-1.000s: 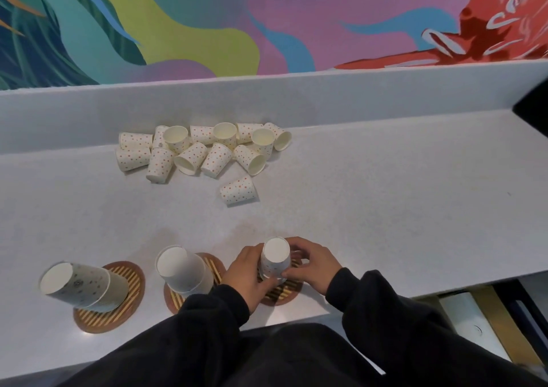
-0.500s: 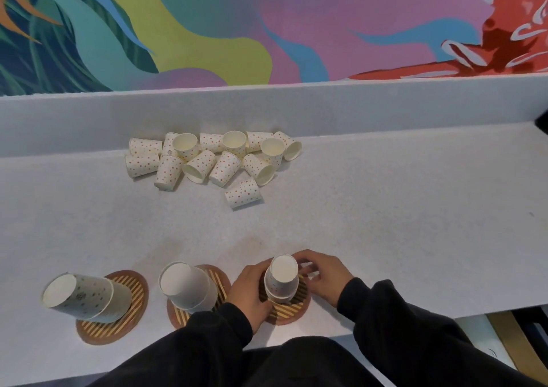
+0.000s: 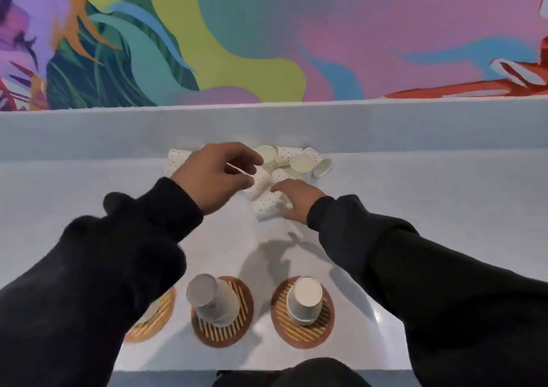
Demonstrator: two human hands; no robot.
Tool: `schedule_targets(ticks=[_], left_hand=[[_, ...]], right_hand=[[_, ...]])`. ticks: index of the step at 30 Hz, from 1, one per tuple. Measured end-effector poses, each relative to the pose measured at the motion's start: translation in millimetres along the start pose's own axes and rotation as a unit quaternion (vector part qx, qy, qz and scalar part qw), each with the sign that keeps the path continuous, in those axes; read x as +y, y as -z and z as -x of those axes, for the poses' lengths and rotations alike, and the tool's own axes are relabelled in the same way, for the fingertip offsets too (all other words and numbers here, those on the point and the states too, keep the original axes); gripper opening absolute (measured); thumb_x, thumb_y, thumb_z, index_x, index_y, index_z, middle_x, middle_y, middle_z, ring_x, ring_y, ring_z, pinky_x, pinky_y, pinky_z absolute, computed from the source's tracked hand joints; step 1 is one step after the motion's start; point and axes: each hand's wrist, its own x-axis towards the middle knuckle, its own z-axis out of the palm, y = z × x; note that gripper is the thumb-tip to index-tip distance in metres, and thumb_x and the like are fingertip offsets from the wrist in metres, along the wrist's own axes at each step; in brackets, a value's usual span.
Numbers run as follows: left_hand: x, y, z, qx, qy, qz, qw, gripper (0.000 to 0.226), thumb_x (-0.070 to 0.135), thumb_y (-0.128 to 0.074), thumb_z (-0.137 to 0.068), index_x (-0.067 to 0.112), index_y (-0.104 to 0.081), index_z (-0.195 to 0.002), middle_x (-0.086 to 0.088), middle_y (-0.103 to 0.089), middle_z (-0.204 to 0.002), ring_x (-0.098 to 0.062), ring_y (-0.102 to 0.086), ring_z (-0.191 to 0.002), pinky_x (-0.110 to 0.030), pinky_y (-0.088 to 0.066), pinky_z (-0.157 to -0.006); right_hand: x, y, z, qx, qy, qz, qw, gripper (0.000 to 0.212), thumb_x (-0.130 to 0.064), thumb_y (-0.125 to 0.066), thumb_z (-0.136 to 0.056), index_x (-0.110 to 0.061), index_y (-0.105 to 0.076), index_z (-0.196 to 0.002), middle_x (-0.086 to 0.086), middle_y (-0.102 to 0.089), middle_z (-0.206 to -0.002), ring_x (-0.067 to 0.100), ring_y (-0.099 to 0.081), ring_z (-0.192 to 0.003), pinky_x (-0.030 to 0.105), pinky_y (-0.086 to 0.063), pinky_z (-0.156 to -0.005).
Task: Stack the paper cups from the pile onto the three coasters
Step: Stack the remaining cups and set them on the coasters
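Note:
The pile of dotted paper cups lies at the back of the counter, against the low wall. My left hand is over the pile's left part, its fingers curled around one cup. My right hand lies palm down on a loose cup in front of the pile. Near the front edge, the middle coaster bears a leaning stack of upside-down cups. An upright stack stands on the right coaster. My left sleeve hides most of the left coaster and its stack.
The pale counter runs wide to the right and ends at a low back wall under a colourful mural. Its front edge is just below the coasters. Both dark sleeves cross the counter's near half.
Both hands have let go of the stack on the right coaster and have moved forward to the pile, where each now closes on a cup. The camera has tilted forward.

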Motion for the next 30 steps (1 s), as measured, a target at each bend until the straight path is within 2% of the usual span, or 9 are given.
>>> schedule_targets(ticks=[3, 5, 9, 13, 16, 19, 22, 26, 30], left_hand=[[-32, 0, -49, 0.001, 0.04, -0.069, 0.997, 0.029, 0.008, -0.074, -0.085, 0.029, -0.072, -0.104, 0.01, -0.073, -0.095, -0.014, -0.069, -0.092, -0.028, -0.053, -0.08], [-56, -9, -77, -0.017, 0.077, -0.062, 0.995, 0.031, 0.006, -0.074, -0.085, 0.026, -0.071, -0.108, 0.007, -0.071, -0.094, -0.023, -0.069, -0.098, -0.03, -0.054, -0.083], [-95, -35, -113, -0.063, 0.173, 0.018, 0.983, 0.041, 0.009, -0.074, -0.087, 0.019, -0.064, -0.126, -0.008, -0.072, -0.11, -0.03, -0.069, -0.105, -0.043, -0.059, -0.088], [-126, -59, -142, -0.062, 0.178, -0.071, 0.98, 0.054, 0.014, -0.074, -0.088, 0.022, -0.056, -0.138, -0.006, -0.065, -0.127, -0.028, -0.064, -0.109, -0.037, -0.055, -0.093], [-143, -81, -154, -0.086, 0.141, -0.199, 0.966, 0.063, 0.014, -0.063, -0.091, 0.025, -0.043, -0.15, -0.009, -0.055, -0.142, -0.031, -0.059, -0.121, -0.041, -0.052, -0.099], [-154, -103, -159, -0.101, 0.124, -0.31, 0.937, 0.068, 0.028, -0.059, -0.093, 0.03, -0.031, -0.155, -0.011, -0.045, -0.149, -0.035, -0.052, -0.13, -0.048, -0.047, -0.106], [-160, -113, -163, -0.14, 0.143, -0.377, 0.904, 0.059, 0.039, -0.06, -0.094, 0.031, -0.04, -0.15, -0.01, -0.038, -0.151, -0.035, -0.048, -0.133, -0.046, -0.045, -0.108], [-170, -120, -164, -0.133, 0.128, -0.399, 0.898, 0.044, 0.045, -0.062, -0.093, 0.024, -0.054, -0.131, -0.011, -0.042, -0.143, -0.036, -0.054, -0.119, -0.045, -0.051, -0.099], [-174, -119, -168, -0.089, 0.119, -0.351, 0.925, 0.066, 0.052, -0.065, -0.09, 0.015, -0.041, -0.14, -0.013, -0.045, -0.139, -0.035, -0.058, -0.117, -0.046, -0.051, -0.097]], right_hand=[[-20, -9, -36, -0.026, 0.019, 0.082, 0.996, 0.051, -0.042, -0.066, -0.091, -0.027, -0.055, -0.139, 0.0, -0.061, -0.135, 0.027, -0.06, -0.122, 0.042, -0.05, -0.099], [-27, -18, -48, -0.043, 0.019, 0.157, 0.986, 0.055, -0.045, -0.068, -0.089, -0.026, -0.055, -0.139, 0.002, -0.06, -0.135, 0.028, -0.058, -0.123, 0.045, -0.046, -0.103], [-33, -35, -49, -0.028, -0.024, 0.214, 0.976, 0.05, -0.035, -0.059, -0.095, -0.026, -0.051, -0.144, 0.005, -0.056, -0.142, 0.033, -0.049, -0.132, 0.054, -0.031, -0.112], [-23, -44, -37, -0.036, -0.028, 0.235, 0.971, 0.041, -0.022, -0.06, -0.091, -0.023, -0.057, -0.132, 0.004, -0.061, -0.13, 0.034, -0.051, -0.123, 0.052, -0.034, -0.104], [-15, -48, -27, -0.029, -0.024, 0.219, 0.975, 0.036, -0.018, -0.061, -0.087, -0.022, -0.06, -0.122, 0.003, -0.062, -0.118, 0.032, -0.055, -0.112, 0.045, -0.037, -0.09], [-4, -50, -19, -0.021, -0.026, 0.201, 0.979, 0.035, -0.023, -0.066, -0.086, -0.024, -0.061, -0.121, 0.001, -0.065, -0.115, 0.03, -0.058, -0.105, 0.042, -0.04, -0.083], [3, -47, -17, -0.022, -0.049, 0.17, 0.984, 0.04, -0.033, -0.07, -0.087, -0.026, -0.062, -0.126, 0.0, -0.066, -0.117, 0.028, -0.061, -0.105, 0.041, -0.048, -0.087], [13, -43, -9, -0.017, -0.093, 0.119, 0.988, 0.036, -0.041, -0.073, -0.086, -0.029, -0.066, -0.119, -0.002, -0.067, -0.11, 0.024, -0.062, -0.1, 0.039, -0.052, -0.085], [22, -37, -5, -0.018, -0.114, 0.085, 0.99, 0.036, -0.046, -0.073, -0.085, -0.029, -0.068, -0.116, -0.003, -0.067, -0.109, 0.022, -0.059, -0.095, 0.035, -0.048, -0.08]])
